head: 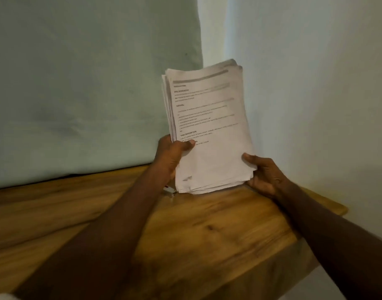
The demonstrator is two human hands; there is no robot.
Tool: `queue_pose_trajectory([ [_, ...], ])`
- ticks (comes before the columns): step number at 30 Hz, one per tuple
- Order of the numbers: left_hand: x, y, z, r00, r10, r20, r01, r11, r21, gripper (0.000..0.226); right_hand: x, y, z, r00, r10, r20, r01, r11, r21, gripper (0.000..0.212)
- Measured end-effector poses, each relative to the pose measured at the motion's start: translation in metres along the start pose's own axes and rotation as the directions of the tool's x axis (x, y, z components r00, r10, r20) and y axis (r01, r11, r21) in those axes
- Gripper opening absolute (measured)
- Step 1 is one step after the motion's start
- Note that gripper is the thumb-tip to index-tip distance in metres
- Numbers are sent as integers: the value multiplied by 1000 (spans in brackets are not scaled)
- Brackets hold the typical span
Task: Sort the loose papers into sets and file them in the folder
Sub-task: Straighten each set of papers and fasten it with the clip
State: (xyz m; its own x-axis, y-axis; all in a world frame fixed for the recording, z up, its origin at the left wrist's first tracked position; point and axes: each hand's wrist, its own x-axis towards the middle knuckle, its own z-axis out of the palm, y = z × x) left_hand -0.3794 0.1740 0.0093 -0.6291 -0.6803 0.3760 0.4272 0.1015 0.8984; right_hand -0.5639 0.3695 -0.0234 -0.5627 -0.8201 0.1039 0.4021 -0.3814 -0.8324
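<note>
1. Now the stack of printed papers (209,126) stands upright on the wooden table (207,230), near its 1 o'clock corner.
2. Left hand (170,154) and right hand (263,174) grasp its lower edges.
3. Light, floppy, probably slippery sheets: better hold both sides.

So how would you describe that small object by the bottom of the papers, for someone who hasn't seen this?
On the wooden table, find the paper stack both hands hold upright. At its lower left corner, beside the left wrist, a small whitish object shows, too hidden to identify.

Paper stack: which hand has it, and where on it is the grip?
Both. The left hand grips the paper stack at its lower left edge; the right hand grips its lower right corner.
</note>
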Motion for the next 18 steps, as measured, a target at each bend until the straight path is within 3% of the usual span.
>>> queue_pose_trajectory([
  [3, -30, 34, -49, 997, 72, -24, -69, 991, 116, 36, 2, 19, 41, 987, 78, 137, -34, 953, -300, 55],
  [7, -61, 84, -120, 984, 147, -104, -124, 972, 198, 33, 4, 33, 139, 965, 55, 258, 97, 834, -543, 57],
  [11, -80, 131, -195, 952, 218, -213, -152, 946, 285, 31, 13, 63, 248, 926, -16, 377, 262, 746, -612, 52],
  [18, -112, 157, -305, 882, 293, -369, -150, 917, 371, 29, 25, 155, 362, 923, -137, 358, 334, 746, -576, 53],
])
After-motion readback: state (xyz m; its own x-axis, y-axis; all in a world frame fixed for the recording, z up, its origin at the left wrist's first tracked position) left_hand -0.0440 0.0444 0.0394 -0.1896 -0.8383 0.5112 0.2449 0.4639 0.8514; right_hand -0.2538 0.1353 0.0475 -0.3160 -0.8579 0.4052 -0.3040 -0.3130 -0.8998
